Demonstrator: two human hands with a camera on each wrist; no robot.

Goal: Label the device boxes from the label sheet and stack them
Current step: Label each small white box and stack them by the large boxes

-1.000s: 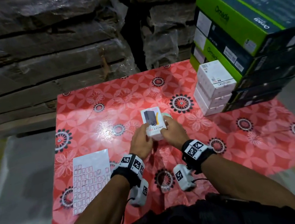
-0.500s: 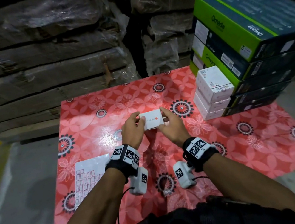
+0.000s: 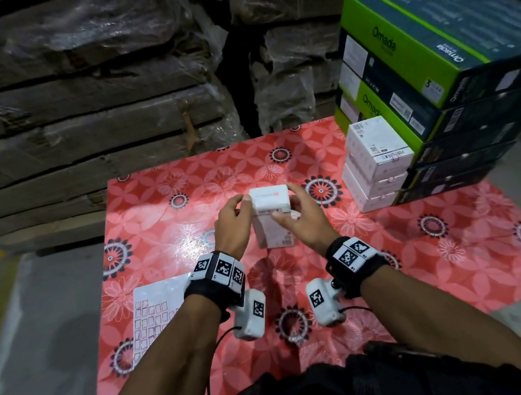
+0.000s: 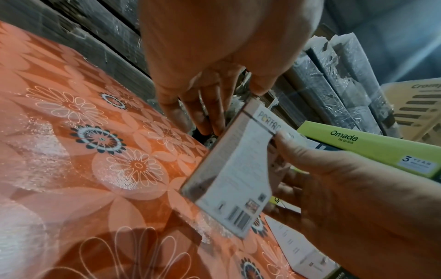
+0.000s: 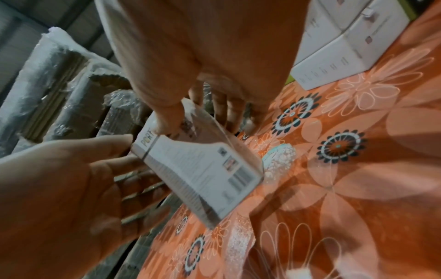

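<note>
I hold a small white device box (image 3: 273,226) with both hands above the middle of the red flowered table cover (image 3: 186,217). It stands on end, tilted, with its printed barcode side (image 4: 233,175) toward me. My left hand (image 3: 243,210) grips its upper left edge with the thumb on the top corner. My right hand (image 3: 286,215) pinches the right side, its thumb (image 5: 167,120) on the printed face and the fingers behind. The white label sheet (image 3: 155,317) lies flat at the near left, partly under my left wrist.
A stack of white boxes (image 3: 375,166) stands at the right, against a taller pile of green and dark Omada cartons (image 3: 431,69). Wrapped cardboard bundles (image 3: 79,107) wall off the back. A small white round object (image 5: 279,158) lies on the cover behind the held box.
The box went from lying face up under my hands to standing on end with its back toward me. Both hands turned with it and shifted slightly away from me.
</note>
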